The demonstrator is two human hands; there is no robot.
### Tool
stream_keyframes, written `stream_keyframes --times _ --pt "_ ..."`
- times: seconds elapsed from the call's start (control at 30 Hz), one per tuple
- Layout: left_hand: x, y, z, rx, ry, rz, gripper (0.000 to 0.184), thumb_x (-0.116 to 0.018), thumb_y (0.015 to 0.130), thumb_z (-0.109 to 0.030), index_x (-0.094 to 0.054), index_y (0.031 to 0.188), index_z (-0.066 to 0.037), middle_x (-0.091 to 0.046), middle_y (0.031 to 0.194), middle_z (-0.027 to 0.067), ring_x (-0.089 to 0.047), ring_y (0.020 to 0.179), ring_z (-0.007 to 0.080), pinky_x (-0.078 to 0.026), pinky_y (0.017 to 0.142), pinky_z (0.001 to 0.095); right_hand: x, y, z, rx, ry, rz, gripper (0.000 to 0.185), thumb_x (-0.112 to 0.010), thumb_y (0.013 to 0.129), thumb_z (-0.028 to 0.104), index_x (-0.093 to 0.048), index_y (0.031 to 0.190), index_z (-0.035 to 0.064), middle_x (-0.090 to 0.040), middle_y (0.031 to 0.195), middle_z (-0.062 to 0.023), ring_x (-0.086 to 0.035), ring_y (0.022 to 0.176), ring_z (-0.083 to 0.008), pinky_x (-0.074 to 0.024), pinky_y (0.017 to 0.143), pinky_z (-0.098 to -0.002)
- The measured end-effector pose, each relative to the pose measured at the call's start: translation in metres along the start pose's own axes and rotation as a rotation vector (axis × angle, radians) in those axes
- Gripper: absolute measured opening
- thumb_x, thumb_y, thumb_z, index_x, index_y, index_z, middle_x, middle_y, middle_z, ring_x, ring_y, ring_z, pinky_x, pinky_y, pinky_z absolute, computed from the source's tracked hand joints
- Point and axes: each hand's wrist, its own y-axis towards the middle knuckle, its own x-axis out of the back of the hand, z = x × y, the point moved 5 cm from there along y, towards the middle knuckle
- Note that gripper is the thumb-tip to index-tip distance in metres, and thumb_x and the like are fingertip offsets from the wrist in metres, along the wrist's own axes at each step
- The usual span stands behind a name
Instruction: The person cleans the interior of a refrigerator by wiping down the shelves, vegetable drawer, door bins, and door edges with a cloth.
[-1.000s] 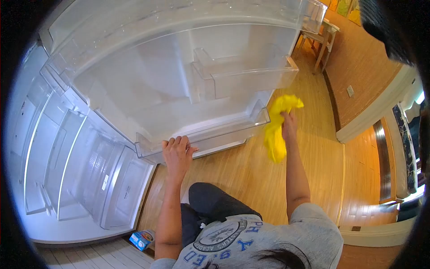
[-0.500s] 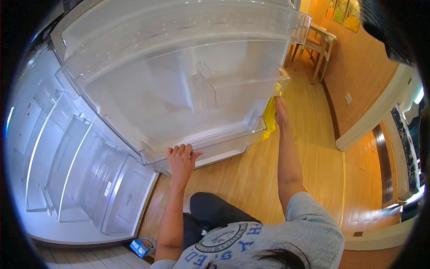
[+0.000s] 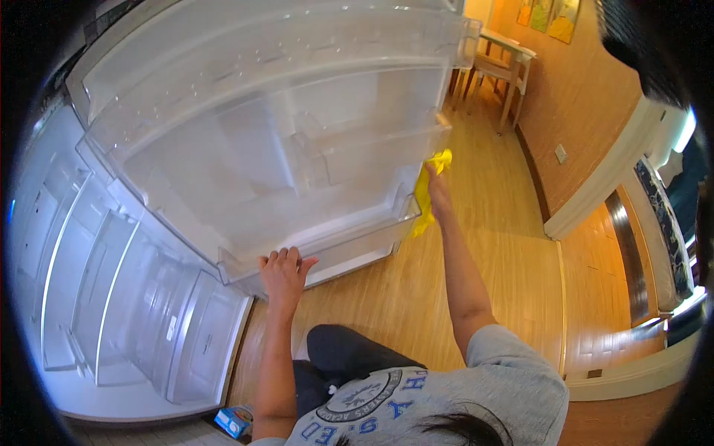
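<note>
The fridge door [image 3: 216,171] stands open before me, its inner side with clear plastic bins facing me. At the lowest door bin [image 3: 327,251], my left hand [image 3: 284,279] has its fingers hooked over the front rim, with the thumb out to the right. My right hand [image 3: 438,192] grips a yellow cloth [image 3: 422,202] at the door's free edge, near the right end of that bin. Part of the cloth bunches above the fingers and part hangs below. A smaller middle bin [image 3: 387,152] sits higher on the door.
To the left is the fridge's lit interior, with glass shelves [image 3: 104,290] and a clear drawer [image 3: 201,342]. A small blue box [image 3: 233,421] lies on the floor by the fridge base. A wooden table [image 3: 506,67] stands at the back beside a wall; a doorway frame [image 3: 595,171] is on the right.
The view has turned slightly right, so everything sits further left. My right hand and the cloth have come a little lower along the door edge. My left hand keeps its hold on the bin.
</note>
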Motion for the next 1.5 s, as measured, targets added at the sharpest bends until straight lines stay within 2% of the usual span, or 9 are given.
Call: stream_keyframes --times 0.3,0.37,0.57,0.63,0.7,0.8,1.0,1.23,1.5 --pt "0.012 -0.001 -0.003 0.009 -0.041 0.036 0.031 -0.071 0.071 -0.035 -0.057 0.077 -0.007 -0.058 0.07 0.0043 -0.054 0.07 0.024 -0.035 0.067 0.038 -0.004 -0.035 -0.003 0.045 0.044 0.018 0.034 -0.057 0.089 0.035 -0.051 0.108 0.0066 -0.053 0.098 -0.0001 -0.048 0.089 -0.0103 -0.0401 0.077 -0.0265" --pt "0.039 0.004 -0.002 0.062 -0.344 -0.207 0.033 -0.075 0.067 -0.028 -0.06 0.086 -0.006 -0.059 0.073 0.0062 -0.055 0.074 0.0263 -0.038 0.07 0.0383 -0.001 -0.054 0.029 0.16 -0.07 -0.116 0.029 -0.06 0.088 0.029 -0.054 0.103 0.0049 -0.056 0.092 0.0005 -0.05 0.082 -0.0087 -0.0406 0.069 -0.0252" --pt "0.053 -0.018 0.055 0.063 -0.016 -0.071 0.04 -0.074 0.063 -0.038 -0.058 0.075 -0.004 -0.056 0.069 0.008 -0.052 0.073 0.0284 -0.037 0.071 0.0385 0.005 -0.065 0.071 0.339 -0.122 -0.146 0.027 -0.06 0.088 0.027 -0.065 0.078 0.002 -0.057 0.063 0.0032 -0.051 0.051 -0.0067 -0.0409 0.049 -0.0222" --pt "0.043 -0.025 0.059 0.073 0.038 -0.036 0.041 -0.074 0.063 -0.041 -0.055 0.068 -0.005 -0.054 0.064 0.0071 -0.051 0.068 0.0276 -0.036 0.069 0.0379 -0.011 -0.064 0.059 0.574 -0.283 -0.136 0.033 -0.059 0.088 0.03 -0.064 0.073 0.0009 -0.059 0.058 -0.0033 -0.053 0.045 -0.0134 -0.0399 0.043 -0.0281" --pt "0.04 -0.028 0.058 0.079 0.09 0.007 0.043 -0.073 0.063 -0.043 -0.051 0.061 -0.006 -0.052 0.059 0.0063 -0.05 0.063 0.0268 -0.035 0.067 0.0373 -0.042 -0.077 0.044 0.875 -1.125 0.136 0.04 -0.057 0.088 0.033 -0.06 0.065 0.0004 -0.059 0.058 -0.0137 -0.056 0.046 -0.0257 -0.0403 0.043 -0.0352" --pt "0.041 -0.028 0.057 0.086 0.124 -0.04 0.047 -0.074 0.061 -0.044 -0.047 0.055 -0.006 -0.052 0.054 0.0069 -0.049 0.056 0.0268 -0.036 0.066 0.0374 -0.033 -0.058 0.035 0.512 -1.025 0.195 0.042 -0.054 0.087 0.035 -0.057 0.063 0.0003 -0.057 0.061 -0.0199 -0.055 0.051 -0.0344 -0.0419 0.046 -0.0392" --pt "0.044 -0.026 0.058 0.066 0.152 -0.077 0.048 -0.074 0.061 -0.046 -0.046 0.054 -0.007 -0.048 0.052 0.0049 -0.049 0.056 0.0242 -0.034 0.065 0.0363 -0.066 -0.078 0.109 0.681 -0.78 0.329 0.038 -0.054 0.087 0.035 -0.061 0.074 0.0006 -0.059 0.064 -0.0183 -0.057 0.055 -0.0342 -0.0446 0.05 -0.0391" --pt "0.037 -0.03 0.067 0.074 0.097 -0.097 0.047 -0.075 0.059 -0.048 -0.048 0.054 -0.009 -0.047 0.049 0.0038 -0.051 0.055 0.0231 -0.034 0.064 0.0356 -0.088 -0.072 0.045 0.813 -0.92 0.449 0.042 -0.054 0.087 0.038 -0.061 0.071 -0.0008 -0.059 0.063 -0.0201 -0.057 0.055 -0.0365 -0.0453 0.053 -0.0424" --pt "0.043 -0.028 0.063 0.09 0.074 -0.084 0.049 -0.073 0.06 -0.05 -0.047 0.052 -0.01 -0.049 0.053 0.003 -0.051 0.054 0.0217 -0.034 0.063 0.0342 -0.101 -0.079 0.088 0.673 -0.971 0.436 0.058 -0.048 0.087 0.047 -0.056 0.057 -0.0011 -0.056 0.055 -0.0206 -0.056 0.055 -0.0396 -0.0448 0.056 -0.045"
